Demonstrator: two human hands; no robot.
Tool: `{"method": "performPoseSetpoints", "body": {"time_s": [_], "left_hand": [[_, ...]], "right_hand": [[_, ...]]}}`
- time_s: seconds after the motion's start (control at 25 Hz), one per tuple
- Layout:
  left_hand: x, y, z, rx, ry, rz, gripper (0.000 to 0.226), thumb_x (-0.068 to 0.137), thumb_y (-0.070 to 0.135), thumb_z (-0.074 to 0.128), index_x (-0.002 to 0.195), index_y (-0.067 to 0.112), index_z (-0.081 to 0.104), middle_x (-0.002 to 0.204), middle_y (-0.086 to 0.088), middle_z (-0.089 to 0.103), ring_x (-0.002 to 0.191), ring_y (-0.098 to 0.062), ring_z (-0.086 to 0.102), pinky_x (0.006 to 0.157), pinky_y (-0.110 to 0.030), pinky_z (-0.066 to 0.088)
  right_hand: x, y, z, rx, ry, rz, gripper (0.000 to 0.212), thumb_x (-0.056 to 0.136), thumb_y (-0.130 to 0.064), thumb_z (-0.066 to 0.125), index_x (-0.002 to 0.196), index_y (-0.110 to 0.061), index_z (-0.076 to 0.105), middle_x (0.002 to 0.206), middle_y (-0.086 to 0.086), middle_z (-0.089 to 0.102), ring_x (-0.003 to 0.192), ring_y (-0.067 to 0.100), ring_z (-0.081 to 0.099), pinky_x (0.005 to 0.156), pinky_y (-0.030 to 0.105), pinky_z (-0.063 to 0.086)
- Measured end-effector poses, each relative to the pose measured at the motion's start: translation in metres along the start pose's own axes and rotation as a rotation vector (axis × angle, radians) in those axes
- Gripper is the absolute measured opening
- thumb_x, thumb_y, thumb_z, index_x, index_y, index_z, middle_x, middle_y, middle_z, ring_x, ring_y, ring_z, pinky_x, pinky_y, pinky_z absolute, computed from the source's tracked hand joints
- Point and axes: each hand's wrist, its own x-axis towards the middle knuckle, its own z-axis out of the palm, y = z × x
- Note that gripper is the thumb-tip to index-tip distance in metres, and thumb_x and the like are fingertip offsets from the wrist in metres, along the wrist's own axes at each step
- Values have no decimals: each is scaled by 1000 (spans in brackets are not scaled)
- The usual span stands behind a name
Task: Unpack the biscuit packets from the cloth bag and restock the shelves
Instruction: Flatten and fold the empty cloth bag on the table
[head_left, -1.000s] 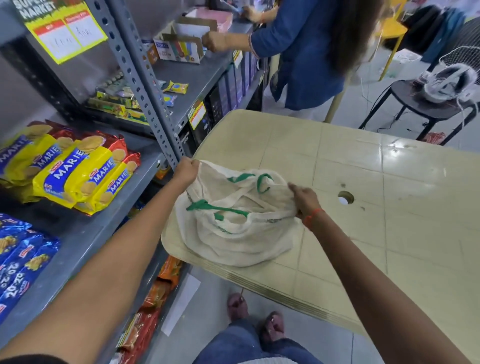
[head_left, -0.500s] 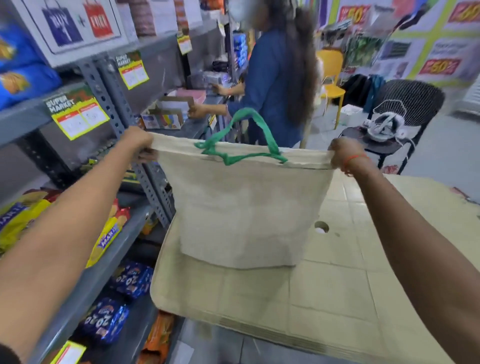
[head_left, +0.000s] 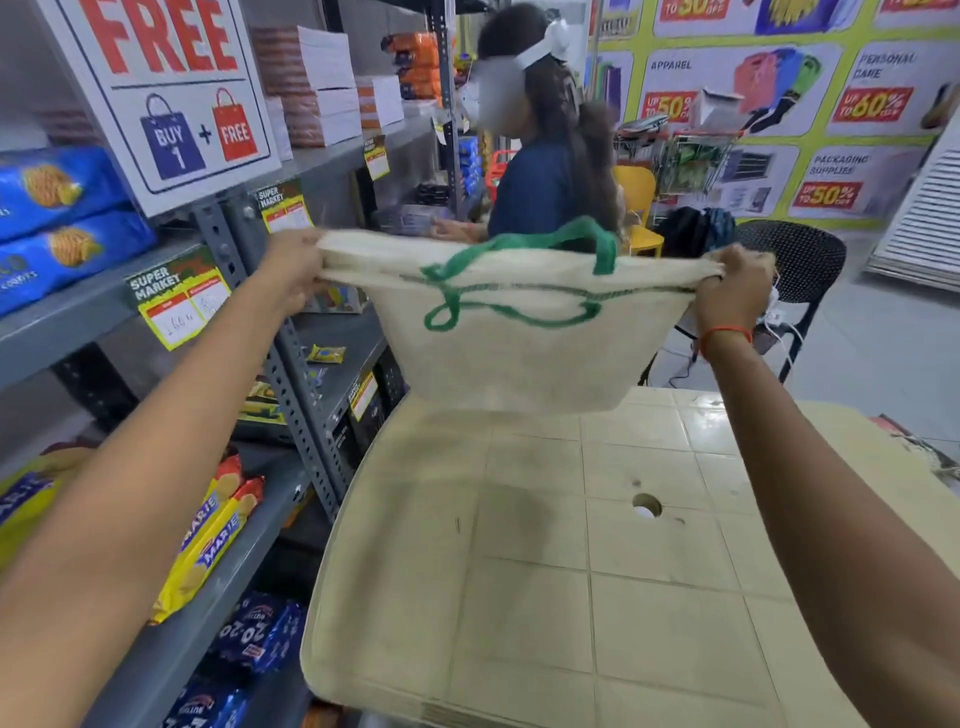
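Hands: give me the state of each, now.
Left hand: closed, gripping the left top corner of the bag.
Right hand: closed, gripping the bag's right top corner.

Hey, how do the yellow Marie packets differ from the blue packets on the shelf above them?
The Marie packets are yellow with red ends and a blue name band; the blue packets are blue all over with a biscuit picture. The Marie packets lie on a lower shelf, tilted toward its front edge, while the blue packets sit stacked flat one shelf higher. Both are long biscuit packs lying on grey metal shelves.
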Motion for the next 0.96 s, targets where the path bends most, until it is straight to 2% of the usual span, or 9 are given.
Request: {"method": "performPoseSetpoints", "body": {"time_s": [0.16, 0.24, 0.32, 0.4, 0.48, 0.56, 0.68, 0.8, 0.96], "left_hand": [[-29, -87, -14, 493, -300, -280, 27, 90, -15, 43, 105, -3, 62, 92, -15, 59, 65, -20, 64, 40, -18, 55], [-53, -136, -12, 639, -451, -379, 25, 90, -17, 40, 92, -2, 60, 84, -15, 58, 55, -17, 64, 35, -15, 49], [-75, -189, -9, 749, -615, -486, 29, 91, -16, 36, 84, 3, 56, 76, -12, 57, 54, -16, 66, 37, -18, 50], [-95, -233, -10, 826, -730, -597, 25, 90, -13, 38, 95, 4, 56, 83, -15, 64, 61, -18, 71, 45, -22, 56], [-112, -264, -13, 910, -790, -669, 26, 89, -11, 44, 109, 4, 54, 96, -22, 69, 68, -21, 73, 50, -24, 57], [-127, -281, -17, 970, -893, -726, 22, 90, -9, 47, 106, 5, 53, 101, -26, 71, 67, -19, 72, 53, -24, 58], [-139, -288, -30, 973, -1118, -874, 22, 94, -5, 46, 111, 2, 58, 118, -31, 64, 62, -12, 73, 59, -21, 59], [-131, -283, -38, 889, -1152, -946, 22, 94, -2, 49, 106, 1, 66, 110, -24, 70, 69, -11, 74, 65, -19, 60], [-92, -266, -32, 393, -717, -929, 20, 91, -4, 54, 109, -6, 63, 95, -17, 72, 72, -16, 75, 55, -17, 59]], "right_hand": [[-45, 71, 9, -183, -258, 142, 33, 80, 8, 47, 108, 5, 65, 123, 27, 54, 102, 43, 59, 93, 40, 47], [-76, 103, 5, -245, -455, 257, 31, 82, 9, 52, 111, 6, 64, 119, 27, 61, 100, 41, 63, 80, 35, 50], [-105, 139, -3, -368, -678, 390, 33, 87, 5, 51, 119, 4, 59, 119, 25, 61, 104, 37, 61, 82, 36, 49], [-130, 172, -11, -410, -859, 535, 30, 87, 8, 49, 115, 10, 57, 102, 23, 57, 88, 33, 60, 85, 38, 51], [-148, 196, -21, -431, -1032, 663, 15, 83, 14, 45, 91, 11, 58, 82, 22, 56, 63, 29, 59, 80, 51, 57], [-158, 211, -32, -509, -1265, 726, 16, 83, 10, 46, 79, 3, 59, 66, 17, 59, 51, 23, 60, 77, 45, 60], [-166, 208, -53, -421, -1563, 831, 18, 82, 10, 52, 75, 0, 66, 58, 9, 66, 50, 15, 64, 65, 28, 59], [-156, 205, -58, -266, -1597, 859, 15, 86, 7, 53, 89, 3, 68, 73, 8, 72, 59, 11, 67, 56, 19, 56], [-136, 222, -31, 231, -1174, 1072, 22, 89, 8, 49, 107, 11, 62, 111, 20, 65, 83, 15, 71, 66, 17, 59]]}}
